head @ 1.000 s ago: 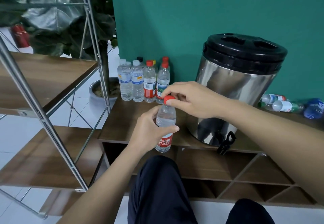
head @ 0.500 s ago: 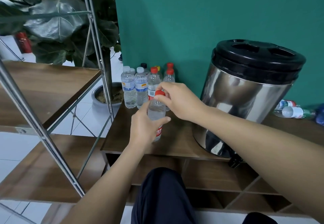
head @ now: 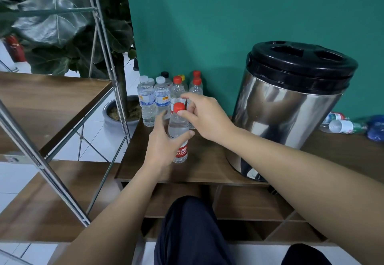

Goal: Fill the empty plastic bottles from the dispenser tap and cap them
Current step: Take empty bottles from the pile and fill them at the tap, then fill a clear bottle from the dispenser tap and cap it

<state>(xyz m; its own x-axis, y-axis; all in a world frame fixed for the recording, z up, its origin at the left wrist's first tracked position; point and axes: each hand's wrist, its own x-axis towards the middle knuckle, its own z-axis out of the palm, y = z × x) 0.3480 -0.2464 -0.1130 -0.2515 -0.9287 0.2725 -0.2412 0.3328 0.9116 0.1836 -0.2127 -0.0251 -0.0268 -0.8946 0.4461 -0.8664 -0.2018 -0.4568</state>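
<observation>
My left hand (head: 164, 144) is wrapped round the body of the filled bottle (head: 179, 134), thumb across the front just above the red label, and my right hand (head: 204, 117) sits at the neck with thumb and fingertips closed lightly beside the red cap (head: 179, 107). Whether those fingers are pinching the cap or have just let it go, I cannot tell. I hold low with the left so the bottle cannot spin or tip while the right works the cap. The bottle appears to stand on, or just above, the wooden cabinet top (head: 199, 171), in front of the cluster of capped bottles (head: 166, 96) by the green wall and left of the steel dispenser (head: 291, 107). I judge that is where finished ones collect. Empties (head: 340, 124) lie on their sides behind the dispenser to the right.

Compared with a second ago, the bottle has travelled forward and away from the tap, toward the finished group, and my right fingers have opened off the cap's top to its side.
</observation>
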